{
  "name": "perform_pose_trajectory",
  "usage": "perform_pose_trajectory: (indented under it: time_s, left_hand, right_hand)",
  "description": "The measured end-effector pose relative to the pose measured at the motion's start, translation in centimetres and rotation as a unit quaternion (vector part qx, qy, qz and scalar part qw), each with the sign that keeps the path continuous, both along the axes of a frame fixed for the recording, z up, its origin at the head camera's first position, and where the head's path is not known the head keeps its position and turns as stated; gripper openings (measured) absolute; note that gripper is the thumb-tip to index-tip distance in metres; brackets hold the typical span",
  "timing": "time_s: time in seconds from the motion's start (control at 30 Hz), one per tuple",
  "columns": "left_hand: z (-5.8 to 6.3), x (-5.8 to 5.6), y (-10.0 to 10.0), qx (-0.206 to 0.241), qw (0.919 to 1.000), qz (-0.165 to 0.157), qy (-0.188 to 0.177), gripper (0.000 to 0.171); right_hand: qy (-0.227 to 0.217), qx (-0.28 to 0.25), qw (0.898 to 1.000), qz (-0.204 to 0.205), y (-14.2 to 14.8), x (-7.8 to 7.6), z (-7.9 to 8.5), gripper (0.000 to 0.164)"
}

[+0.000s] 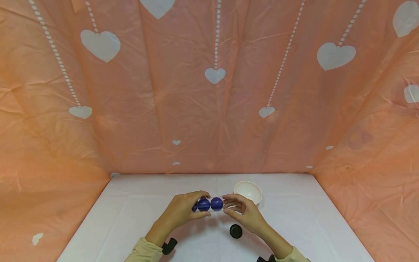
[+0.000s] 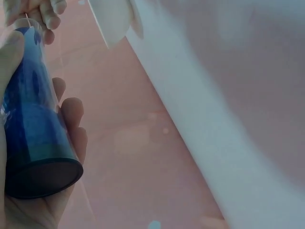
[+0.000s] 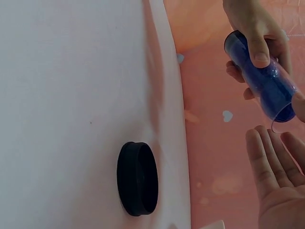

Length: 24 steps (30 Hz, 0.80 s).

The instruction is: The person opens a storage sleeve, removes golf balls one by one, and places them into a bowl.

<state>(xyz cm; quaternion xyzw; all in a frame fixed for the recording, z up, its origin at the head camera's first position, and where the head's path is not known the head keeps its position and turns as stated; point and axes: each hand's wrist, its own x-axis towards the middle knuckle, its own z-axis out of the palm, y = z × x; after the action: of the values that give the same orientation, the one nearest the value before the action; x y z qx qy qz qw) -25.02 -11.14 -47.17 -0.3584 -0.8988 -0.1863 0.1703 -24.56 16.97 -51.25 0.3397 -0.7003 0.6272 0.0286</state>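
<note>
My left hand (image 1: 183,208) grips a clear plastic tube (image 2: 40,119) round its side, holding it nearly level in the head view. Dark blue balls (image 1: 216,204) sit in a row inside it, and a black cap (image 2: 45,179) covers the end at the left. At the other, uncapped end is my right hand (image 1: 243,213). Its fingers lie extended beneath the tube's mouth, with the thumb by the rim; whether the thumb touches is unclear. No ball shows in the right palm in the right wrist view. A loose black lid (image 3: 138,179) lies on the table below the right hand.
Behind the right hand stands a white bowl (image 1: 247,191) on the white-covered table (image 1: 131,203). Orange sheeting (image 1: 183,109) with pale hearts encloses the table at the back and sides. Dark wrist mounts (image 1: 169,246) sit at both sleeves.
</note>
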Motion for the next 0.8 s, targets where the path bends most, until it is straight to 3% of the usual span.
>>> perform_pose_trajectory:
  time_s: [0.8]
  left_hand:
    - [0.88, 0.16, -0.05, -0.016, 0.9999, -0.004, -0.006, 0.054]
  right_hand:
    - [0.0, -0.016, 1.0, 0.006, -0.11, 0.14, -0.18, 0.038]
